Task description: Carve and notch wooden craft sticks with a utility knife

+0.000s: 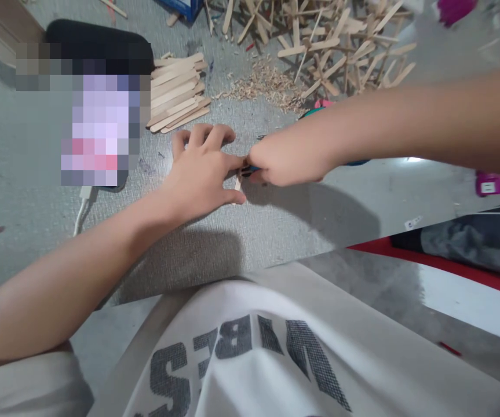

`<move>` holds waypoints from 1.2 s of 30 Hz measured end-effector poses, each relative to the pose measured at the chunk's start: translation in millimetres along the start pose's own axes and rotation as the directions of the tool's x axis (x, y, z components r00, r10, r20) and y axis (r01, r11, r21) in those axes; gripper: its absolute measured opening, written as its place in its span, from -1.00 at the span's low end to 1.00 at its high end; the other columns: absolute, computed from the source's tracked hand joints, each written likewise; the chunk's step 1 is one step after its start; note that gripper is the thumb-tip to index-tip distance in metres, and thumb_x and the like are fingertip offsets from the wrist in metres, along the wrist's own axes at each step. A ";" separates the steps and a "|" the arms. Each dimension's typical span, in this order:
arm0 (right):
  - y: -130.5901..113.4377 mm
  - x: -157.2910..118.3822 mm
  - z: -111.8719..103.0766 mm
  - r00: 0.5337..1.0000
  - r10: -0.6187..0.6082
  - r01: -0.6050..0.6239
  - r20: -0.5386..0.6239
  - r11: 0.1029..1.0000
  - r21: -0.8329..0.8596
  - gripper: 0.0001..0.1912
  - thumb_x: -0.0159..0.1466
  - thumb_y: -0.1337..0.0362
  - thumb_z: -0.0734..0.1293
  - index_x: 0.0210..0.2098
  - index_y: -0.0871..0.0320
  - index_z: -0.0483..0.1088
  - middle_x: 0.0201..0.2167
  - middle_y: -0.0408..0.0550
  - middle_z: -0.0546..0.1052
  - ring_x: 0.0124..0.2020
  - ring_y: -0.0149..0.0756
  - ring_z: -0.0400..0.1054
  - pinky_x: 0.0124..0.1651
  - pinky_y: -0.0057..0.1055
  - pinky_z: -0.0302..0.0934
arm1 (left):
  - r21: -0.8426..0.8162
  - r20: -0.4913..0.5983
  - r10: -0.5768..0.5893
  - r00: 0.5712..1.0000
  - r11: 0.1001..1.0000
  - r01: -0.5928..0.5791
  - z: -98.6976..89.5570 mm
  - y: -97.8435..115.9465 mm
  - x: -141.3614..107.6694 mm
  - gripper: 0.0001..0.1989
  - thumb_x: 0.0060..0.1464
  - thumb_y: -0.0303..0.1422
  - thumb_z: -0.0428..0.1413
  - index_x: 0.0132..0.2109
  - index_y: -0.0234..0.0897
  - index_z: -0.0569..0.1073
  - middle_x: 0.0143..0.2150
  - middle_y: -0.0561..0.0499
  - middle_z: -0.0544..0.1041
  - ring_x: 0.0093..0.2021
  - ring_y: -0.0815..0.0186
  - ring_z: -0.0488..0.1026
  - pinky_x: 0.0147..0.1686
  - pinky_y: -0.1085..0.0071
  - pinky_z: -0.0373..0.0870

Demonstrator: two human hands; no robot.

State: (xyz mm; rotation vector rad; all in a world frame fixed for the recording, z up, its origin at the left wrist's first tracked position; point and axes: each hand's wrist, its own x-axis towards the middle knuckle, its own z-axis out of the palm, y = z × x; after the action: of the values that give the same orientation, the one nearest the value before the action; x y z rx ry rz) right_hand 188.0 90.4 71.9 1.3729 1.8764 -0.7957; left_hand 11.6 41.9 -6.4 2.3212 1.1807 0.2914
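On the grey table (284, 226), in from its near edge, had the left hand (197, 168) spread palm down and the right hand (283, 159) curled around a blue-handled tool (255, 168), mostly hidden in that grip. Had a pale wooden stick (238, 183), partly covered, in the gap between left thumb and forefinger, beside the tool's dark tip and just left of the right hand.

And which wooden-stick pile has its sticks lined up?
The pile nearest the left hand; the other heap lies jumbled, crossing at many angles.
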 end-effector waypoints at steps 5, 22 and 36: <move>10.4 -2.4 -0.8 0.966 0.041 -0.030 0.255 0.998 -0.047 -0.41 0.65 0.06 0.30 -0.47 0.24 0.48 -0.76 -0.28 0.29 -0.64 -0.51 0.20 -0.27 -0.28 0.08 | 0.016 0.024 -0.003 1.000 1.000 0.002 -3.4 2.0 -0.7 -0.57 0.24 -0.01 0.47 0.19 0.04 0.79 0.53 -0.19 0.41 0.56 -0.45 0.19 0.49 -0.43 0.05; 30.2 6.4 4.1 0.928 -0.090 -0.022 0.361 0.956 0.294 -0.50 0.68 0.23 0.21 -0.38 0.25 0.46 -0.75 -0.39 0.26 -0.72 -0.55 0.18 -0.37 -0.38 0.04 | 0.019 0.061 -0.009 0.998 1.000 0.008 -9.6 4.3 -0.1 -0.58 0.22 -0.04 0.48 0.20 0.17 0.77 0.56 -0.15 0.41 0.58 -0.40 0.19 0.51 -0.41 0.09; 42.7 5.2 16.3 0.951 -0.097 -0.002 0.293 0.947 0.320 -0.57 0.66 0.17 0.30 -0.29 0.25 0.55 -0.68 -0.42 0.29 -0.68 -0.60 0.12 -0.35 -0.39 0.05 | 0.024 0.073 -0.015 0.997 1.000 0.013 -9.9 3.8 -0.1 -0.55 0.22 0.01 0.48 0.20 0.09 0.77 0.57 -0.17 0.38 0.58 -0.47 0.16 0.50 -0.46 0.04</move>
State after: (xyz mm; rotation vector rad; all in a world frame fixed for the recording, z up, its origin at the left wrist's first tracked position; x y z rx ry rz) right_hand 230.5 91.5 54.5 1.3033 1.5919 -1.3026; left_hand 10.2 43.4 4.0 2.3221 1.1703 0.1875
